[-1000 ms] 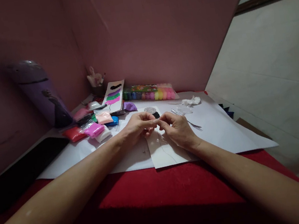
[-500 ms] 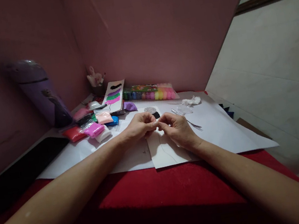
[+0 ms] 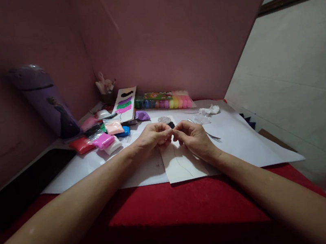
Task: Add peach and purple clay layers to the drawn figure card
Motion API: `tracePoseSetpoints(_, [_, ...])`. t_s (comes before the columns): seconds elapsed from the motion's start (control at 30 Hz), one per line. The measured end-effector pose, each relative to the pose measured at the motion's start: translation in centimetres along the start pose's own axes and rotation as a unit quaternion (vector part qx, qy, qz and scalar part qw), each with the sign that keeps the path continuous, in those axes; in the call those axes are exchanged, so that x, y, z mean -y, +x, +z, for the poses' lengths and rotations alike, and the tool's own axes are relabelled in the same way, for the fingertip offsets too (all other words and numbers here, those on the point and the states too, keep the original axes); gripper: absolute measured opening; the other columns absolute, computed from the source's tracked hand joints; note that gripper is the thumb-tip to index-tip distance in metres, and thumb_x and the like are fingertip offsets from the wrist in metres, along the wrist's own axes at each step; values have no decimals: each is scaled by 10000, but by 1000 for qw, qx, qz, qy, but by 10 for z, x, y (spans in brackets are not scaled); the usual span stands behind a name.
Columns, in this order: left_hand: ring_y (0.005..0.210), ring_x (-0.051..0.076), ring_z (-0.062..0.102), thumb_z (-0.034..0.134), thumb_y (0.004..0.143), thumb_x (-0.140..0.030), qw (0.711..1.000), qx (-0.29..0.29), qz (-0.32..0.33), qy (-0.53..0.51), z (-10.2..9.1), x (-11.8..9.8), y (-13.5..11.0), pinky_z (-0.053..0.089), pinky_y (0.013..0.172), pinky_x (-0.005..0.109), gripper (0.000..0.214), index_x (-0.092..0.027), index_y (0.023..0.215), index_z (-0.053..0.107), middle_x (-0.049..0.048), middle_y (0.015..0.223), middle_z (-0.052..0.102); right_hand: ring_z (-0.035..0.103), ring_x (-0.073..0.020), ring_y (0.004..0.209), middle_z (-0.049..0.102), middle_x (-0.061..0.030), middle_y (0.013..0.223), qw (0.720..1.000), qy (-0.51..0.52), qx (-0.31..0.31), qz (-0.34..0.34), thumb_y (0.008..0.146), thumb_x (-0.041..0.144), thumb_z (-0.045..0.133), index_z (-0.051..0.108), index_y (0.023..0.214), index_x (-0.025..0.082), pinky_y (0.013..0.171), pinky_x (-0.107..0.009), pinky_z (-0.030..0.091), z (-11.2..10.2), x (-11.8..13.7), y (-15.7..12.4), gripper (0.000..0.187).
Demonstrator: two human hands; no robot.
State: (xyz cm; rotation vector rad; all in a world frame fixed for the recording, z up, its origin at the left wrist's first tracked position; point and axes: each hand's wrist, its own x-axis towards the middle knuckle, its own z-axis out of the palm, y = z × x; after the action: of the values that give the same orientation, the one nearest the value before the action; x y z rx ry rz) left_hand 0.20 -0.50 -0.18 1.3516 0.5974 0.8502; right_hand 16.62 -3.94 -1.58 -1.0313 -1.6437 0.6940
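My left hand [image 3: 156, 134] and my right hand [image 3: 192, 136] meet fingertip to fingertip, both pinched closed. Whatever lies between the fingers is too small to make out. Beneath them a white card [image 3: 178, 171] carries a thin curved pencil line. At its far end show a grey textured patch [image 3: 164, 119] and a black patch [image 3: 171, 125], partly covered by my fingers. Just right of my right hand lie thin metal tools [image 3: 214, 136] and a clear plastic wrapper [image 3: 202, 120].
Bagged coloured clay [image 3: 103, 141] is heaped at left, beside a black slab [image 3: 26, 180] and a purple bottle [image 3: 51, 102]. Behind stand a painted card [image 3: 123, 103], a clay box [image 3: 164, 100] and a pen cup [image 3: 106, 89]. Crumpled tissue [image 3: 210, 110] lies right.
My fingertips have shifted slightly, with both hands still pinched together over the card. The things on the table stay where they were.
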Motion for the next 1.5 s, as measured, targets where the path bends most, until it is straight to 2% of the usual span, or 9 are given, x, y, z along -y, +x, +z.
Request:
tracePoseSetpoints(0.17, [392, 56, 399, 782, 695, -409, 1000, 5, 16, 19, 0, -2, 0, 255, 392, 190, 338, -150, 631, 575, -11, 471, 517, 506, -98, 538, 624, 5, 654, 1000, -7, -5, -2, 856, 368, 620, 585, 731, 185, 536, -245, 427, 0, 0, -1, 224])
tracePoseSetpoints(0.33, [370, 51, 382, 820, 647, -369, 999, 4, 19, 45, 0, -2, 2, 232, 372, 190, 331, -153, 636, 570, -23, 462, 515, 527, -106, 564, 634, 0, 668, 1000, -14, -2, 3, 844, 343, 630, 596, 737, 182, 544, -245, 431, 1, -1, -1, 196])
tracePoseSetpoints(0.6, [374, 45, 358, 807, 659, -317, 999, 34, -17, 4, 2, -2, -1, 209, 372, 176, 314, -156, 650, 537, -31, 463, 504, 472, -83, 500, 591, 29, 624, 995, 90, 35, 33, 780, 438, 713, 582, 707, 182, 481, -229, 387, 1, 2, 1, 297])
tracePoseSetpoints(0.77, [394, 59, 381, 807, 658, -333, 999, 22, -13, -32, -1, 0, -1, 199, 387, 177, 318, -148, 647, 549, -47, 438, 441, 462, -78, 481, 600, 28, 628, 991, 118, 45, 50, 770, 511, 724, 584, 736, 190, 435, -215, 354, 1, 2, 1, 352])
tracePoseSetpoints(1.07, [395, 62, 396, 768, 718, -380, 1000, 9, 9, -9, 0, 1, 1, 205, 384, 191, 326, -149, 636, 553, -42, 443, 448, 465, -77, 483, 607, 15, 633, 992, 106, 47, 50, 800, 546, 685, 552, 739, 188, 433, -215, 359, 2, 0, 1, 387])
tracePoseSetpoints(1.5, [390, 58, 402, 807, 651, -336, 1000, 7, 11, 3, -3, 2, 4, 218, 387, 190, 285, -135, 646, 606, -16, 459, 522, 475, -79, 485, 608, 12, 631, 993, 99, 38, 54, 806, 517, 672, 555, 743, 185, 438, -217, 362, 1, -1, 1, 357])
